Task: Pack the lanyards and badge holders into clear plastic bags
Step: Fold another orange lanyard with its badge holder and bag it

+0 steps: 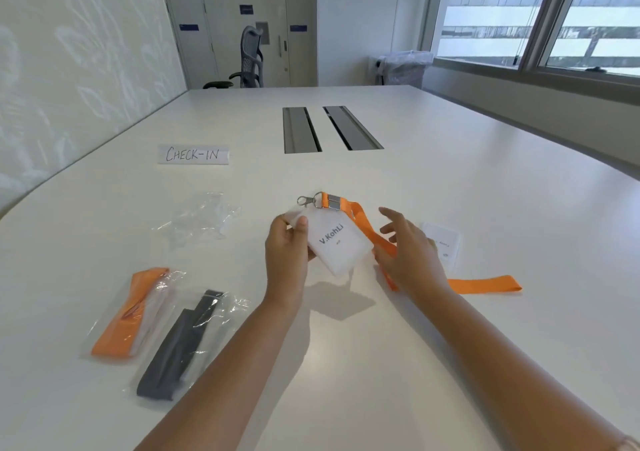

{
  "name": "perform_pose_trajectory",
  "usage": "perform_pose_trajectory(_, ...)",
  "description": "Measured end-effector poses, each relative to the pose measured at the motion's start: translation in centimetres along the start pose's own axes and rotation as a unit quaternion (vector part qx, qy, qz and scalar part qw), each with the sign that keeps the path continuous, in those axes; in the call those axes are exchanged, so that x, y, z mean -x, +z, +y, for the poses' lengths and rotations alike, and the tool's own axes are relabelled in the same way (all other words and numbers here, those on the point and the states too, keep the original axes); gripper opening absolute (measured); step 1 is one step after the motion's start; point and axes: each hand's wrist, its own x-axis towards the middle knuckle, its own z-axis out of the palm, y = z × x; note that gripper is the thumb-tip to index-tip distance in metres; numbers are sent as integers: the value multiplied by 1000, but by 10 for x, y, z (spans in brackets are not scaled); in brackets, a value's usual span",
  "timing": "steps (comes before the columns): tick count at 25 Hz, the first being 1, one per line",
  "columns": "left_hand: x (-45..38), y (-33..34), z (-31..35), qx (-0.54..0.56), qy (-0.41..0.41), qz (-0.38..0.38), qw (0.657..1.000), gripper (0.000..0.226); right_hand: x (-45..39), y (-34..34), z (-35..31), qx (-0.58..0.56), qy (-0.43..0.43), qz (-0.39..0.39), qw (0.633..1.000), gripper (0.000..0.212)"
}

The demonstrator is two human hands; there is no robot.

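White tabletop (433, 180), meeting room, "CHECK-IN" sign (193, 154) far left. Left hand (287, 242) grips badge holder (337, 242) by its upper-left edge, raised above the tabletop. Right hand (408, 253) open, fingers spread over orange lanyard (485, 283). Empty clear bag (201, 220) left of centre; two packed bags (156, 333) near left.

Your left hand (287, 242) is raised, fingers and thumb curled in a pinch; your right hand (410, 249) hovers beside it. Its fingers are spread and relaxed
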Motion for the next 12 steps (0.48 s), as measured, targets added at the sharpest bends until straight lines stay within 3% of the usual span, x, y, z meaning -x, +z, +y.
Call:
perform_pose_trajectory(3,-4,-5,11,-60,36,-35,997,18,2,3,-13,-72,-74,55,993,38)
perform_pose_trajectory(6,1,-1,12,-144,45,-90,984,21,9,5,-24,-140,-121,9,983,56)
perform_pose_trajectory(8,3,1,8,-166,53,-74,982,18,10,1,-29,-267,-73,-54,959,57)
perform_pose_trajectory(10,2,0,7,-196,69,-39,977,17,8,-8,-32,-422,-3,-97,901,50)
perform_pose_trajectory(12,1,-1,7,-223,84,-17,971,13,5,-18,-36,-467,21,-127,875,32)
